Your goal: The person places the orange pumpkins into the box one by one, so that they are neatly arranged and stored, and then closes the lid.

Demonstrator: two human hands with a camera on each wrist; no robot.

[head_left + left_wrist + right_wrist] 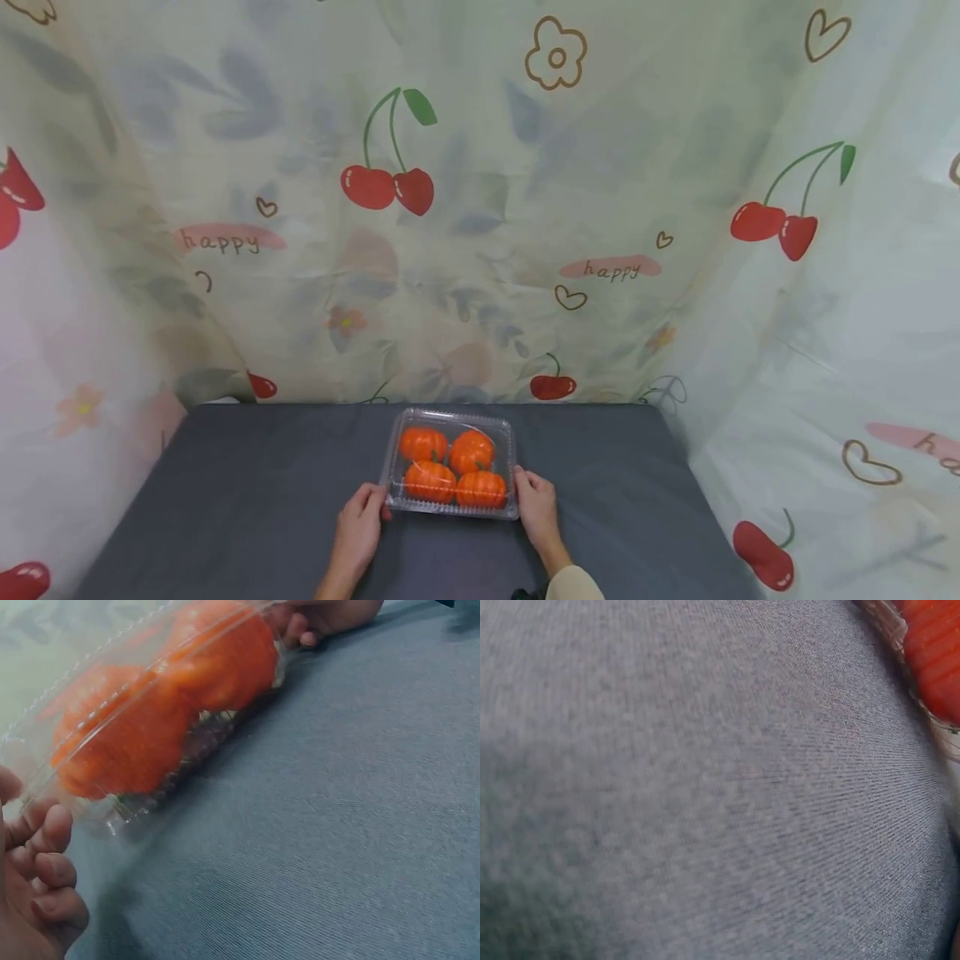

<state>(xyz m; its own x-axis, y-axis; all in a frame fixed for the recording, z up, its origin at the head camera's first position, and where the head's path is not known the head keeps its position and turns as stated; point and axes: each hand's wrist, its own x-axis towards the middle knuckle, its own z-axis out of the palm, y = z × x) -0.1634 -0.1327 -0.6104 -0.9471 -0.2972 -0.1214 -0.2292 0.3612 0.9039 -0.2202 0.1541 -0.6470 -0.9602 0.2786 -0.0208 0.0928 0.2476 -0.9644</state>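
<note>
A clear plastic clamshell box with a ridged rim holds several small orange pumpkins, set in two rows under its lid. My left hand grips the box's left side near the front corner, thumb on top. On the opposite side my right hand holds the right edge. Close up in the left wrist view, the fingers curl at the rim and two pumpkins show through the plastic. Only a sliver of box and one pumpkin enter the right wrist view, where the right hand is mostly out of frame.
Dark grey cloth covers the table. A pale curtain printed with cherries, hearts and the word "happy" hangs behind it and along both sides. The box lies at the middle of the table, toward the back edge.
</note>
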